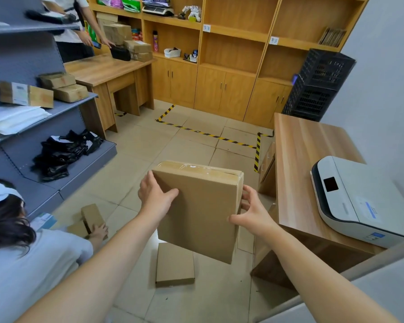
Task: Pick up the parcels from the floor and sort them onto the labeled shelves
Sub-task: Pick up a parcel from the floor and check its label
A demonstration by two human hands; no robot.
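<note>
I hold a large flat cardboard parcel [201, 206] in the air above the floor, tilted, with clear tape along its far edge. My left hand [153, 194] grips its left side and my right hand [252, 210] grips its right side. Below it a smaller flat cardboard parcel [175, 264] lies on the tiled floor. The grey metal shelves [56, 108] stand to the left and carry several cardboard boxes [63, 86], white mailers and black bags [61, 152]. Wooden shelves with white labels [207, 27] line the back wall.
A person [21, 252] crouches at the lower left with a hand on small boxes [91, 217] on the floor. Another person stands at the far desk [107, 68]. A wooden counter [313, 171] with a white printer [359, 201] is on my right. Black crates [317, 87] are stacked behind it.
</note>
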